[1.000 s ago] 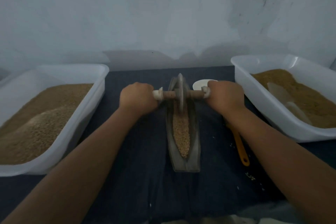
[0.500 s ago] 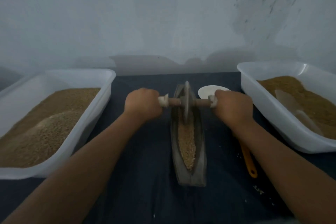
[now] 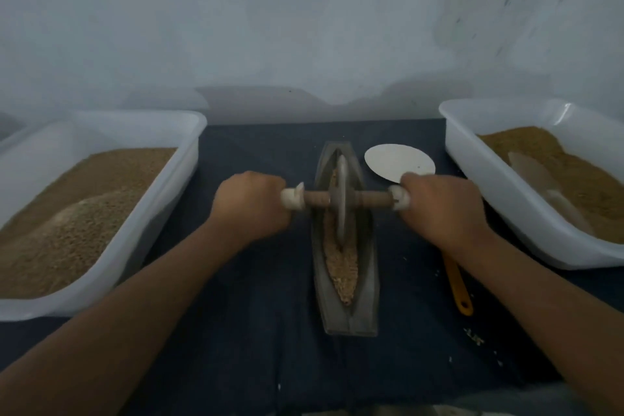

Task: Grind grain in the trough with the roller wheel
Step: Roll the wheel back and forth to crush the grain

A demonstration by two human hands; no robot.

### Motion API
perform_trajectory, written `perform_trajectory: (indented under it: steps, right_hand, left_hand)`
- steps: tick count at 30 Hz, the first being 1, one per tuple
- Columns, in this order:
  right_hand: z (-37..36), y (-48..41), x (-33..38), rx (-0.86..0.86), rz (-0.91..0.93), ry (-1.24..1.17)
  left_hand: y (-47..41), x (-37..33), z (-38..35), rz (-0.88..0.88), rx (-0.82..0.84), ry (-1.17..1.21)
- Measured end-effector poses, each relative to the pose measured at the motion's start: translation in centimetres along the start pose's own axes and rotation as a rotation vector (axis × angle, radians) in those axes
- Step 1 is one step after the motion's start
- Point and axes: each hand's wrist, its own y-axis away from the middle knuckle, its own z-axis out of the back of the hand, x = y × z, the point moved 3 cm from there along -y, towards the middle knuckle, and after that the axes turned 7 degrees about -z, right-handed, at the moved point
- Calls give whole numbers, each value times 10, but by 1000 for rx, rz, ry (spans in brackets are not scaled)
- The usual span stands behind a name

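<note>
The grinding stroke itself appears to be in hand. The thin grey metal roller wheel (image 3: 341, 199) on its brown wooden axle stands upright in the groove of the long grey boat-shaped trough (image 3: 366, 280), somewhat beyond the middle of its length. Its rim is down in the tan, partly crushed grain (image 3: 341, 263) that fills the channel. The left hand (image 3: 251, 209) is clenched round the pale left end of the axle, and the right hand (image 3: 442, 209) grasps the matching pale right end. The wheel therefore sits squarely between the two fists, with the trough directly beneath it. The next move probably calls for even downward pressure from both sides while the wheel is rolled along the channel toward the near tip, where most of the grain lies. The disc would need to stay upright, so that it does not climb the sloping wall and push grain out onto the dark blue cloth (image 3: 263, 331).
</note>
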Motion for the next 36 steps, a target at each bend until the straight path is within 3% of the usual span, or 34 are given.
perform_trajectory:
  steps: [3, 6, 13, 19, 24, 31, 36]
  right_hand:
    - [-8, -45, 3, 81, -94, 55]
    - [-9, -42, -1, 148, -144, 53]
    - [29, 39, 4, 85, 73, 1]
    - [-1, -40, 7, 17, -53, 145]
    - [5, -59, 10, 57, -21, 170]
    - [30, 38, 4, -5, 116, -64]
    - [-4, -19, 3, 46, -25, 95]
  left_hand:
    - [-45, 1, 4, 75, 24, 15]
    - [-47, -3, 10, 32, 53, -16]
    - [55, -7, 6, -148, -160, -17]
    - [-22, 6, -18, 106, -43, 32]
    - [-30, 5, -13, 143, 26, 94]
    - [62, -7, 7, -188, -189, 6]
    - [-14, 2, -5, 21, -41, -23]
